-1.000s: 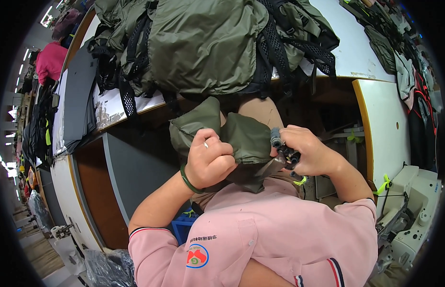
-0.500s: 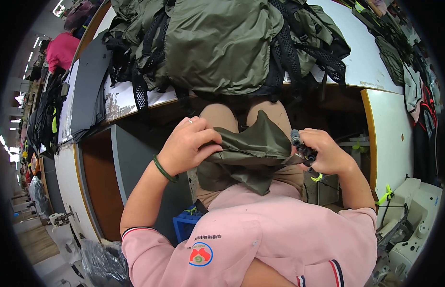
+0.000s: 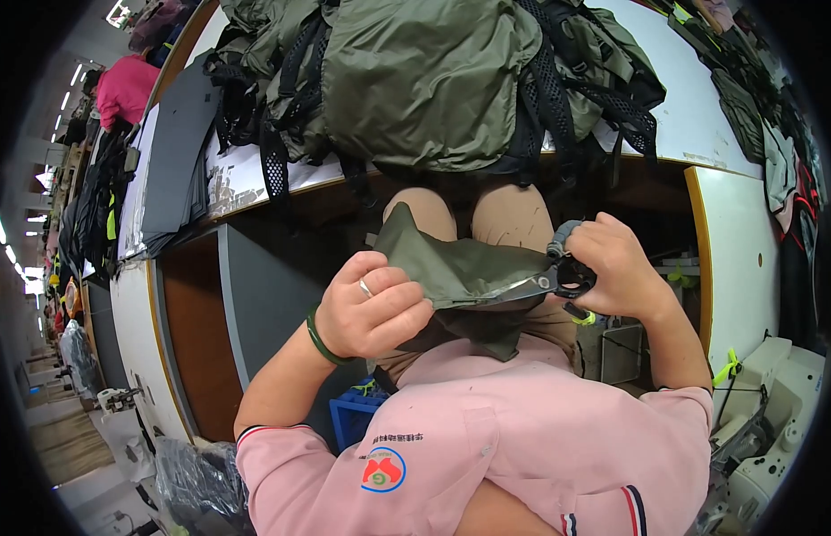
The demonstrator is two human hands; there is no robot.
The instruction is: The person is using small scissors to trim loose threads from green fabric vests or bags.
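Note:
Over my lap hangs a piece of dark olive-green fabric (image 3: 460, 263), with a pointed fold standing up on its left. My left hand (image 3: 375, 308), wearing a ring and a green bangle, is closed on the near left edge of this cloth. In my right hand (image 3: 616, 263) is a pair of scissors (image 3: 530, 288) with grey wrapping on a handle loop. Their blades point left and lie along the cloth's near edge, toward my left fingers. Fabric partly covers the blades, so how far apart they stand is unclear.
Olive-green bags (image 3: 420, 85) with black mesh straps are heaped on the white table (image 3: 692, 125) ahead. Dark grey sheets (image 3: 174, 152) overhang its left edge. A blue crate (image 3: 348, 420) sits low by my left side. At right stands a white sewing machine (image 3: 772, 429).
The scissors have swung so their blades now lie along the cloth edge, pointing left. My left hand has shifted right and slightly toward me, and the fabric's raised fold has moved left.

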